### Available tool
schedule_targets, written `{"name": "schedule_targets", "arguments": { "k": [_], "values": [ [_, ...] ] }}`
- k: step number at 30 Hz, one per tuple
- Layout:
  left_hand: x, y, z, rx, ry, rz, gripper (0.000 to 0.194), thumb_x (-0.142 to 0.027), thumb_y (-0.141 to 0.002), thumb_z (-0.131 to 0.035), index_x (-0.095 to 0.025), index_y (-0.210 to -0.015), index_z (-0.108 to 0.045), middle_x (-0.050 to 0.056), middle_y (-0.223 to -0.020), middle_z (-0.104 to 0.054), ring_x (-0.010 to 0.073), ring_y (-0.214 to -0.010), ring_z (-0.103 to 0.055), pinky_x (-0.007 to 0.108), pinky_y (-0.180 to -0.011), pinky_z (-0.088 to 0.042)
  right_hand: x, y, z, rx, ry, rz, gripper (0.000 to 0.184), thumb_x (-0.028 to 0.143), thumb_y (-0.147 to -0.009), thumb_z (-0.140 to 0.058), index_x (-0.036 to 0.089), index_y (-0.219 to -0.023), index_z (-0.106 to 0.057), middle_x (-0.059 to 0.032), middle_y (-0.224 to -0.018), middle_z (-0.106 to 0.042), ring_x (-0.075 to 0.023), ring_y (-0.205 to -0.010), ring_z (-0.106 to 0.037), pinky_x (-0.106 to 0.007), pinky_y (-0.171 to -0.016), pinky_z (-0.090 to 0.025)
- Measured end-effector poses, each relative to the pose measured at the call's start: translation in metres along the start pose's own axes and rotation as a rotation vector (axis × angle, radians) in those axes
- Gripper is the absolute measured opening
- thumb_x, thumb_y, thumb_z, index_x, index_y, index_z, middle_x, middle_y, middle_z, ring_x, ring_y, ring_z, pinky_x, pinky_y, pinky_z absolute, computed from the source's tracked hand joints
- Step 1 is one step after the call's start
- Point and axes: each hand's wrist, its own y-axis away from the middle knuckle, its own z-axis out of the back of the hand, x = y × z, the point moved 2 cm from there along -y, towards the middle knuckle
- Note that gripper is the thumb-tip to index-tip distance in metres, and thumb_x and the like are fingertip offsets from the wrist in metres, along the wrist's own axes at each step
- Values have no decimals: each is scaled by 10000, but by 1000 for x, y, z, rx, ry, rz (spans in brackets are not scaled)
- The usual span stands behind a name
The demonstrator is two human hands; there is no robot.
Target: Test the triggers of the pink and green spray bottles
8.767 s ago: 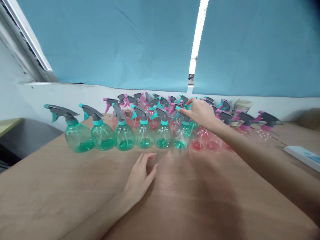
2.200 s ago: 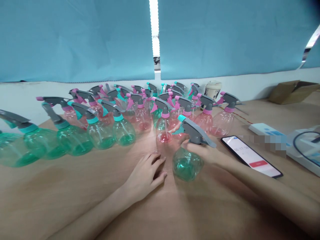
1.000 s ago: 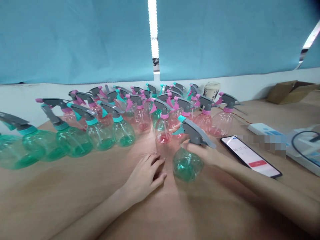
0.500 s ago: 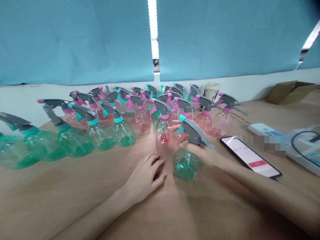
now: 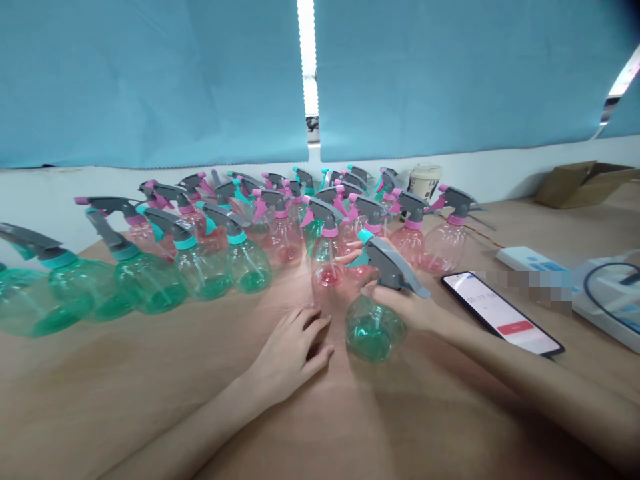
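Observation:
Directly ahead on the table stands a green spray bottle (image 5: 373,337) with a grey head and teal nozzle. My right hand (image 5: 404,305) is wrapped around its neck, partly hidden behind the bottle. To its left, my left hand (image 5: 290,353) lies on the tabletop with loosely bent, spread fingers and nothing in it. Just behind the held bottle is a pink spray bottle (image 5: 327,263). At the left, a row of green spray bottles (image 5: 155,290) has teal collars, including one (image 5: 250,270) nearest my left hand.
More pink and green bottles crowd the back, with a pink one (image 5: 445,247) at their right end. A phone (image 5: 500,313) lies beside my right forearm. Farther right are a white power strip (image 5: 530,260) and a cardboard box (image 5: 575,187). A paper cup (image 5: 424,181) stands near the wall.

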Motion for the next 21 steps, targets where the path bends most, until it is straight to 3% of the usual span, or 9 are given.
{"name": "schedule_targets", "arguments": {
  "k": [3,7,21],
  "values": [
    [0,0,0,6,-2,2,354,-313,-881,-503,-172,-1205,-523,114,-1245,-512,270,-1167,-445,435,-970,-371,1,0,-1,4,-69,8,497,80,-620,-475,262,-1079,-417,-12,-1084,-567,-108,-613,-510,-280,-623,-442],
    [1,0,0,-8,5,-2,354,-312,-877,-510,-184,-1207,-519,107,-1241,-516,269,-1158,-452,435,-968,-372,2,1,-1,17,-86,-50,500,89,-623,-479,284,-1076,-402,3,-1094,-583,-96,-526,-482,-279,-583,-437],
    [0,0,-1,2,7,-5,357,-306,-884,-503,-165,-1212,-517,107,-1243,-508,261,-1169,-436,429,-979,-363,-2,2,-1,66,-109,-47,449,51,-652,-462,247,-1054,-498,7,-990,-554,-91,-579,-471,-261,-559,-408]
  ]
}}
